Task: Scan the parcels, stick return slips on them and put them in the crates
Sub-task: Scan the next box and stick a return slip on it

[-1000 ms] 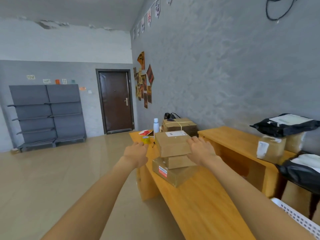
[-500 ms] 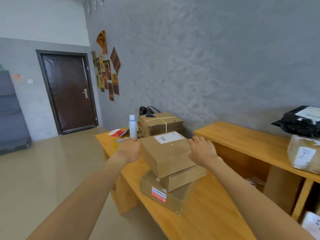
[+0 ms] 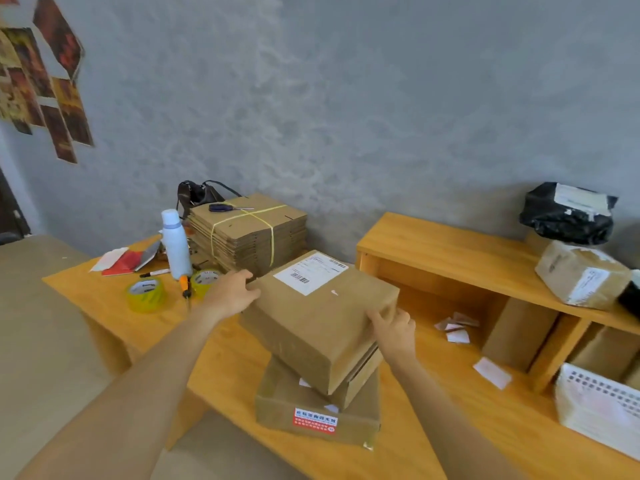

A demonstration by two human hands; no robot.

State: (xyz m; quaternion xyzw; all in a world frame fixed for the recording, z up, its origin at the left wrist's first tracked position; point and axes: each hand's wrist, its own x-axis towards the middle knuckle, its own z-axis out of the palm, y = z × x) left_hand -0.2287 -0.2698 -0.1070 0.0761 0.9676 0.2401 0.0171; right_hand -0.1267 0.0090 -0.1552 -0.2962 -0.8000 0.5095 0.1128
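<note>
Your top parcel (image 3: 318,317) is plain brown cardboard, its long axis running near-left to far-right, white barcode label (image 3: 310,273) at the far end. It tops the stack on the bench (image 3: 225,362). Your left hand (image 3: 231,292) and right hand (image 3: 393,329) grip its sides, fingers curled on the edges.

Far end of the wooden table (image 3: 104,299): white bottle (image 3: 176,244), two yellow tape rolls (image 3: 146,294), a marker (image 3: 154,273), plus scissors (image 3: 221,207) lying on a strapped bundle of flat cardboard (image 3: 252,233).
</note>
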